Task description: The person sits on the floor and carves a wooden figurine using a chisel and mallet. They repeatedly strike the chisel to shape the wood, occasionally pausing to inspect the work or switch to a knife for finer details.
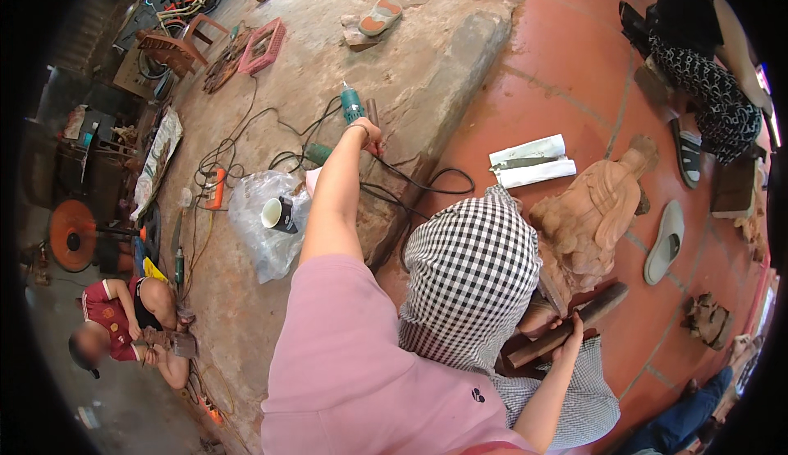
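My left arm stretches far forward over the concrete slab. My left hand (372, 135) is closed around the rear of a green die grinder (352, 103), whose thin tip points away from me. Close beside it a short brown rod (372, 111) meets the hand; its lower part is hidden. My right hand (568, 338) grips a long wooden bar (597, 310) low at my right side, beside my leg. Just past it lies a carved wooden figure (584, 217) on the red tiles. A second green power tool (318, 153) lies left of my left forearm.
Black cords (308, 139) loop across the slab. A clear plastic bag (254, 213) with a paper cup (278, 213) lies on the left. White paper (533, 162), a grey slipper (664, 243) and the slab's raised edge (472, 57) are around. Other people sit at left and right.
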